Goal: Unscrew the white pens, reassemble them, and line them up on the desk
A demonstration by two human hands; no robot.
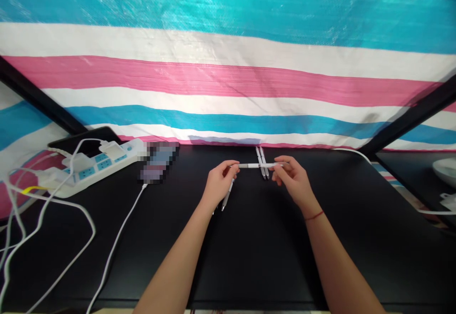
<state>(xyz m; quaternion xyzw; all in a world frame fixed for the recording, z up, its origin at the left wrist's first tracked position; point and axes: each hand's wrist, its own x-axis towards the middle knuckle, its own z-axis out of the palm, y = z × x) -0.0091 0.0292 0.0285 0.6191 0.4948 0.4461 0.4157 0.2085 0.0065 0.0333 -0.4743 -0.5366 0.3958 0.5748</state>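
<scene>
A slim white and grey pen is held level above the black table, one end in each hand. My left hand is closed, pinching the grey end between thumb and fingers. At the white end, my right hand pinches with thumb and fingertips. Two similar pens lie side by side, seen just behind the held one. Partly hidden by my left hand, another pen lies slanted on the table. A small tip shows beside my left wrist; the rest of it is hidden.
On the left, a white power strip carries plugs and tangled white cables. Beside it lies a blurred-out phone on a charging cable. A dark device sits behind the strip. Striped sheeting rises behind the black table.
</scene>
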